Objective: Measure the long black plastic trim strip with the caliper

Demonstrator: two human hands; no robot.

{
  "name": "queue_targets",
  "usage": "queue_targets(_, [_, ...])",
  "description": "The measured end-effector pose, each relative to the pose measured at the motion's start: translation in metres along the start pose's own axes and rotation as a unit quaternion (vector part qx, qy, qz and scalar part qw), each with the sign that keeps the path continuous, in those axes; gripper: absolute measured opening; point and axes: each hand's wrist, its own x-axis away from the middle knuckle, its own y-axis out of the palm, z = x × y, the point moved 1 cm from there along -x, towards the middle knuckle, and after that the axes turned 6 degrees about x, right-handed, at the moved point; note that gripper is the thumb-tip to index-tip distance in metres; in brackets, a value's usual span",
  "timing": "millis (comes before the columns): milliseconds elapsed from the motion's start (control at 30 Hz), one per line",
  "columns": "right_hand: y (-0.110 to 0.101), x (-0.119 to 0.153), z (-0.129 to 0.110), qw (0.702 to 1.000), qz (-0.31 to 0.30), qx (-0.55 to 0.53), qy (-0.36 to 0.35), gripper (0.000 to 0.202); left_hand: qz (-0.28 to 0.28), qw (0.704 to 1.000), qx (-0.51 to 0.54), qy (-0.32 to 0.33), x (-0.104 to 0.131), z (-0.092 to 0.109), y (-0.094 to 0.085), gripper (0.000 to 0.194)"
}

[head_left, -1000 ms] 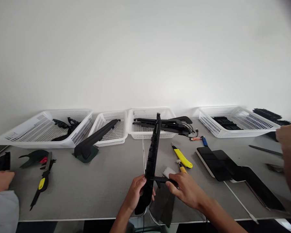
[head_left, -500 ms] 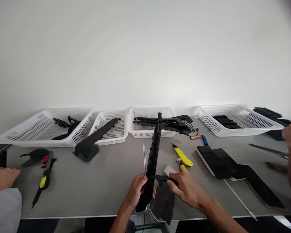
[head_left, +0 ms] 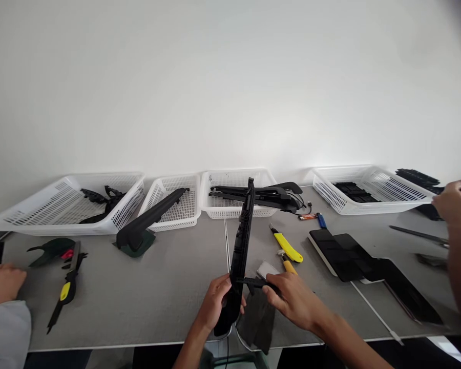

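Note:
A long black plastic part [head_left: 242,241] stands tilted upright over the near table edge, its top reaching toward the middle basket. My left hand [head_left: 214,305] is wrapped around its lower end. My right hand [head_left: 292,298] pinches a small black piece [head_left: 255,283] that sticks out sideways from the long part. A dark cloth [head_left: 258,320] lies on the table under both hands, and a small grey block [head_left: 268,269] sits just behind my right hand.
Several white baskets [head_left: 42,218] with black parts line the wall. A yellow utility knife [head_left: 288,247], black flat panels [head_left: 353,256] and a yellow-handled tool [head_left: 66,289] lie on the grey table. Other people's hands show at the left edge [head_left: 2,282] and the right edge [head_left: 451,205].
My hands and the long part have barely moved. The person's hand at the right has shifted up and left; the hand at the left has drawn slightly back.

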Motion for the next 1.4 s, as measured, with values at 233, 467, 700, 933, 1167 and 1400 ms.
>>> queue_targets(233, [-0.0003,-0.0002,-0.0016,1.0,-0.005,0.008,0.006,0.041,0.003,1.0,0.005,-0.001,-0.0009,-0.0013,-0.0002,0.067])
queue_targets(467, [0.0003,-0.0017,-0.0016,1.0,-0.003,0.01,0.006,0.04,0.007,1.0,0.008,0.007,-0.0012,0.0022,0.0015,0.068])
queue_targets(700, [0.0002,-0.0018,-0.0023,1.0,-0.003,0.0,0.007,0.04,0.004,1.0,0.004,0.005,-0.0006,0.0031,0.0024,0.069])
queue_targets(933, [-0.0044,0.0,-0.0082,1.0,-0.008,-0.014,0.02,0.04,0.007,1.0,0.024,0.001,-0.0007,0.0025,0.0018,0.071])
queue_targets(1167, [-0.0034,-0.0003,-0.0079,1.0,-0.004,-0.009,0.015,0.042,0.011,1.0,0.019,0.002,-0.0007,0.0042,0.0027,0.069])
queue_targets(1400, [0.0048,0.0024,-0.0026,1.0,0.013,-0.001,0.011,0.041,0.009,1.0,0.016,0.002,-0.0008,0.006,0.0045,0.073])
